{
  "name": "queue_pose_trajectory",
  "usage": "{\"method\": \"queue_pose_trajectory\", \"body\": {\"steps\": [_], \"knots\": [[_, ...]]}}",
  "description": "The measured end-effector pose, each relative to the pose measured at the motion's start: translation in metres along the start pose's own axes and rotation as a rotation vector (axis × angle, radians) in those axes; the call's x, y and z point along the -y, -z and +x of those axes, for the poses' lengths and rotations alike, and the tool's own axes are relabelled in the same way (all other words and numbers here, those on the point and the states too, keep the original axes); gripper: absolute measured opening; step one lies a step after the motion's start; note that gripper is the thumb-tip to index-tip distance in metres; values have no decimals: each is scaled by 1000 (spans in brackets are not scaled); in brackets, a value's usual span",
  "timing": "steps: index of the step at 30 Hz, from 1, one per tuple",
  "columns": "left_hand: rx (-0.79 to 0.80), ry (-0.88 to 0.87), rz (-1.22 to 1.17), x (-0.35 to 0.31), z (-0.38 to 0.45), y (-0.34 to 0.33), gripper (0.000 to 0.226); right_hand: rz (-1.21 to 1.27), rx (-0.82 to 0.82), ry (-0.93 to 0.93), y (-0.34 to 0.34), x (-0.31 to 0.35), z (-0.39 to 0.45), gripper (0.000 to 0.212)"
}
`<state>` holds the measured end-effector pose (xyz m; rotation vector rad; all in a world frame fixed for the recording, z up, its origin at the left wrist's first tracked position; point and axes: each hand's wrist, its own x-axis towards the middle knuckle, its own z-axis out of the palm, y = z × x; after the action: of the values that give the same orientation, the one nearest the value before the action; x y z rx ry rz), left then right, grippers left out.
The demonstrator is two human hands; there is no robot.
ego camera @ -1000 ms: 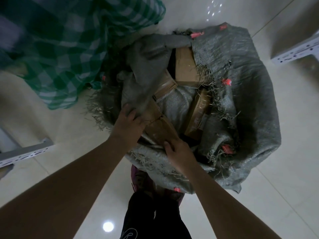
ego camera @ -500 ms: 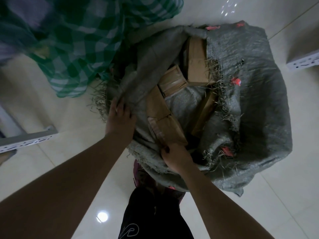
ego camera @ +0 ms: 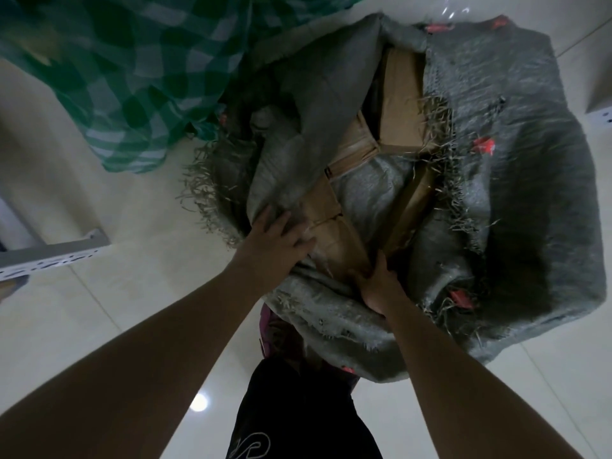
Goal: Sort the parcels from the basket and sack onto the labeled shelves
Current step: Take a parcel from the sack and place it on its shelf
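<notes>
A grey woven sack [ego camera: 516, 167] with frayed edges lies open on the tiled floor, holding several brown cardboard parcels. The nearest parcel [ego camera: 331, 233] lies at the sack's front edge. My left hand [ego camera: 275, 240] rests on its left side with fingers spread, partly on the sack's cloth. My right hand [ego camera: 381, 286] grips the parcel's near right corner, fingers tucked under and hidden. Another parcel [ego camera: 402, 104] stands at the back of the sack, and one more [ego camera: 410, 203] leans at the right.
A green checked bag [ego camera: 132, 71] sits at the upper left beside the sack. A white perforated shelf foot [ego camera: 49, 256] lies at the left, another [ego camera: 599, 111] at the right edge. My legs in dark trousers [ego camera: 298, 409] stand below the sack.
My left hand has moved from the sack's cloth rightwards onto the nearest parcel. My right hand has slid deeper around the parcel's near corner. The view has shifted closer to the sack.
</notes>
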<state>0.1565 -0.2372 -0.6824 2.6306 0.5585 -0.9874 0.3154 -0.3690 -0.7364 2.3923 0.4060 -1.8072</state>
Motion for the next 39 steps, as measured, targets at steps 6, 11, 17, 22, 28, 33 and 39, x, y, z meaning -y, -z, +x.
{"method": "queue_pose_trajectory", "body": {"steps": [6, 11, 17, 22, 28, 33, 39], "knots": [[168, 71, -49, -7, 10, 5, 55, 297, -88, -26, -10, 8, 3, 60], [173, 108, -78, -14, 5, 13, 41, 466, -264, -86, -6, 11, -13, 42], [168, 117, -119, -20, -5, 29, 40, 584, -366, -98, 19, 28, -33, 35], [82, 154, -189, -18, -8, 50, 54, 755, -450, 119, 25, 50, -57, 37], [-118, 325, -202, -7, -9, 68, 68, 876, -411, 340, 27, 77, -78, 58], [-30, 477, -146, -2, 4, 76, 64, 964, -267, 416, 32, 92, -87, 65], [52, 545, -99, -11, 20, 76, 66, 1162, -143, 388, 35, 100, -76, 49]]}}
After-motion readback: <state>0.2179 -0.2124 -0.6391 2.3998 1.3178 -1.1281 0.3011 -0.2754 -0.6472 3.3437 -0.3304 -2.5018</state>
